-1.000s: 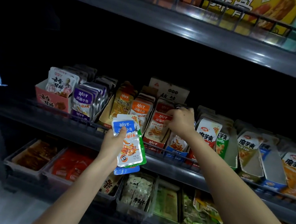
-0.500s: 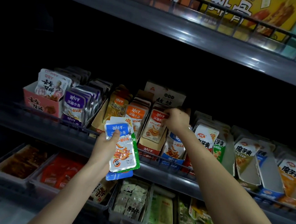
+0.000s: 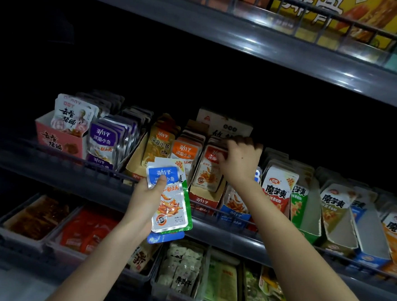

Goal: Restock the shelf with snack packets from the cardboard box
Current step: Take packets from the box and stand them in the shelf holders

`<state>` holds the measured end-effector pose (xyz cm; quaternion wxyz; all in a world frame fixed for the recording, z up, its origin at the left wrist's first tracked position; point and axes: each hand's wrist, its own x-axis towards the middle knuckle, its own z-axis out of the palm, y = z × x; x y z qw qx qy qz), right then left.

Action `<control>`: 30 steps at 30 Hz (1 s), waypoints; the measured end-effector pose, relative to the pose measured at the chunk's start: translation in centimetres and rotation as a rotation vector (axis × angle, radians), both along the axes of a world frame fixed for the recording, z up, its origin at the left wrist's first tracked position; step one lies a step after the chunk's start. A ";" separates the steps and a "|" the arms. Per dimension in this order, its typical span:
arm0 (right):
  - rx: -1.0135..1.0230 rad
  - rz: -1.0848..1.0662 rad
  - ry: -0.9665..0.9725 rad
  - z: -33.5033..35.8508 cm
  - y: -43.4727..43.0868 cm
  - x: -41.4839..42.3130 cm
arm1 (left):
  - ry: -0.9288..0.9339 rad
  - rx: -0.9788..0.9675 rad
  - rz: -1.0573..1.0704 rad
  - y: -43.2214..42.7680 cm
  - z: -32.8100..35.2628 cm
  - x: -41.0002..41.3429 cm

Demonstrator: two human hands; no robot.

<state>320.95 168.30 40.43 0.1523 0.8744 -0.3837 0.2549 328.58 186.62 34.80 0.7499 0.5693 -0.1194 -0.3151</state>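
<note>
- Since the frame a second ago, the right hand (image 3: 240, 161) has shifted left from the blue-fronted carton (image 3: 234, 210) onto the row of red-topped packets (image 3: 208, 174). The left hand (image 3: 145, 203) holds the same packets at the same height.
- The right hand's fingers curl over the top edges of the red-topped packets and its thumb lies on the front one, so it grips them. Its forearm crosses in front of the blue-fronted carton.
- The left hand grips a fanned stack of snack packets (image 3: 171, 205) in front of the middle shelf's rail (image 3: 93, 166). Its thumb presses across the blue label of the front packet. A green-edged packet shows behind and a blue one pokes out below.
- The red-topped packets stand upright in their own carton on the middle shelf, between the orange-topped packets (image 3: 184, 151) and the blue-fronted carton.
- Further left stand yellow packets (image 3: 160, 145), purple packets (image 3: 101, 141) and a pink carton (image 3: 57, 140).
- To the right, white konjac packets (image 3: 277, 191) lean in open cartons.
- Trays of dark and red snacks (image 3: 37, 219) sit on the shelf below.
</note>
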 end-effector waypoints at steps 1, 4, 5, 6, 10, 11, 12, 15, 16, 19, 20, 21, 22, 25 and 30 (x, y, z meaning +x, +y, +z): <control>0.042 0.039 -0.076 0.0 1.0 -0.3 | 0.003 0.000 -0.007 0.1 0.0 -0.1; 0.426 0.280 -0.288 -0.3 4.9 -1.9 | 0.000 -0.010 -0.035 0.2 0.2 -0.9; 0.568 0.338 -0.286 -0.6 6.2 -2.6 | -0.009 -0.016 -0.047 0.2 0.2 -1.2; 0.663 0.363 -0.248 -0.9 7.4 -3.1 | -0.018 -0.025 -0.060 0.3 0.3 -1.6; 0.846 0.379 -0.245 -2.0 9.1 -4.6 | -0.004 -0.091 -0.137 1.2 0.8 -3.0; 0.960 0.400 -0.327 -2.1 9.3 -5.0 | -0.012 -0.097 -0.147 1.5 0.9 -3.3; 1.082 0.420 -0.415 -2.2 9.4 -5.3 | -0.022 -0.101 -0.155 1.8 0.9 -3.5; 1.280 0.402 -0.597 -2.7 9.8 -6.4 | -0.018 -0.118 -0.163 2.3 1.0 -4.0; 1.321 0.389 -0.643 -2.8 9.9 -6.7 | -0.014 -0.116 -0.159 2.3 0.9 -4.1; 1.389 0.378 -0.722 -2.7 9.9 -8.1 | -0.013 -0.092 -0.168 2.3 0.6 -4.5; 1.392 0.388 -0.722 -2.6 10.0 -8.9 | -0.024 -0.081 -0.177 2.2 0.5 -4.9; 1.396 0.402 -0.718 -2.4 10.0 -9.4 | -0.031 -0.072 -0.178 2.1 0.5 -5.0; 1.403 0.415 -0.718 -2.1 9.9 -9.9 | -0.038 -0.065 -0.172 1.9 0.4 -5.3; 1.330 0.406 -0.789 -1.0 8.6 -12.1 | -0.076 -0.038 -0.134 1.4 0.5 -5.9; 0.852 0.320 -1.013 0.7 4.3 -14.0 | -0.088 -0.006 -0.131 0.8 0.6 -5.9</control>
